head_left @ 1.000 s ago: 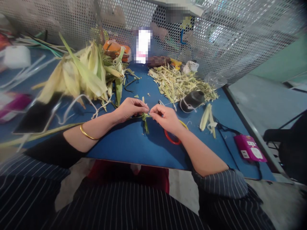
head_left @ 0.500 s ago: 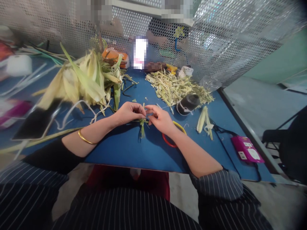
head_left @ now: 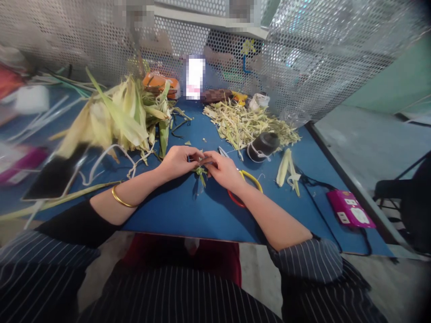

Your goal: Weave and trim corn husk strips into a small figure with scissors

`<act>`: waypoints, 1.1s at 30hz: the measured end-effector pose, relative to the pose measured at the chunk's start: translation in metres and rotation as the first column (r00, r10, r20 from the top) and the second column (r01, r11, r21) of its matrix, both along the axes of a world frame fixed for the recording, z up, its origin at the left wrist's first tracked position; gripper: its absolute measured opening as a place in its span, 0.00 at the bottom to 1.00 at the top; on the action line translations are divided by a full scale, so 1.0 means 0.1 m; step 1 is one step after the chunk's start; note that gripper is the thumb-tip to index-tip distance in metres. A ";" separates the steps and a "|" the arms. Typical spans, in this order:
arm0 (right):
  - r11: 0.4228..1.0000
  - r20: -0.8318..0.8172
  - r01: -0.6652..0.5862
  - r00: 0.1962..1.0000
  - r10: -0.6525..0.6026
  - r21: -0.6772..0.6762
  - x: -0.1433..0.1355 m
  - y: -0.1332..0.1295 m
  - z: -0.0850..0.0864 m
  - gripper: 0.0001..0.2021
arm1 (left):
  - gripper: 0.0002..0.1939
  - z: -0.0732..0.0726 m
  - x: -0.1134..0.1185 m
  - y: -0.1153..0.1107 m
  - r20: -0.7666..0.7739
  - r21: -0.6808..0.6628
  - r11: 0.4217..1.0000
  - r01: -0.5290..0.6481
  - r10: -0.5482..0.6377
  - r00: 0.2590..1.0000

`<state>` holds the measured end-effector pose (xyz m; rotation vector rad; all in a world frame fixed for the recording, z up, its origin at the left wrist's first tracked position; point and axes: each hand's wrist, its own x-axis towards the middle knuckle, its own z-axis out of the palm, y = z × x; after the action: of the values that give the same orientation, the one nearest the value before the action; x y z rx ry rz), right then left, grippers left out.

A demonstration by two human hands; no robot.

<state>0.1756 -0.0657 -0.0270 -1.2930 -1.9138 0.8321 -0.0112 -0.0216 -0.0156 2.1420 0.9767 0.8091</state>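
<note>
At the middle of the blue table, my left hand [head_left: 180, 160] pinches a small knotted bundle of green corn husk [head_left: 200, 172], whose short ends hang down below the fingers. My right hand [head_left: 222, 171] meets it from the other side, fingertips against the left ones, closed on what looks like thin thread; the fingers partly hide it. A fine line of thread runs near the right hand toward a dark thread spool [head_left: 263, 146]. Scissors with red and yellow handles [head_left: 253, 177] lie under my right wrist, their blades pointing away.
Large corn husks [head_left: 123, 119] are heaped at left, beside a dark tablet-like panel [head_left: 55, 175] and white cord. Shredded husk [head_left: 245, 121] lies behind the spool. Husk strips [head_left: 286, 172] and a magenta power box [head_left: 350, 208] with a black cable are at right. Behind rises a perforated metal screen [head_left: 188, 33].
My right fingers have closed in on my left fingertips and the husk bundle, where there was a small gap before. The bundle's hanging end has tilted slightly, and the view has shifted a little.
</note>
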 end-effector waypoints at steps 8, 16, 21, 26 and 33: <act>0.999 -0.055 0.016 0.998 -0.018 -0.045 -0.01 0.01 -0.02 0.16 | 0.15 -0.02 0.00 0.00 -0.069 0.096 0.993 -0.073 0.079 0.994; 0.999 -0.040 -0.050 0.998 0.051 0.004 0.00 0.00 -0.03 0.17 | 0.09 -0.12 0.05 -0.01 -0.242 0.340 0.931 -0.135 0.226 0.944; 0.995 -0.146 0.050 0.987 -0.062 -0.083 -0.02 0.04 -0.01 0.10 | 0.07 -0.11 0.06 -0.03 -0.154 0.392 0.915 -0.100 0.172 0.973; 0.987 -0.222 0.092 0.967 -0.121 -0.135 -0.03 0.09 0.00 0.05 | 0.06 -0.09 0.07 -0.05 -0.069 0.407 0.909 -0.089 0.128 0.989; 0.974 -0.258 0.170 0.944 -0.205 -0.152 -0.01 0.09 -0.01 0.05 | 0.06 -0.09 0.09 -0.06 0.082 0.255 0.962 -0.101 0.082 0.993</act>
<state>0.1746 -0.0570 -0.0284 -1.3365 -1.5171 0.9902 -0.0022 -0.0275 -0.0250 2.2823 0.9849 1.1034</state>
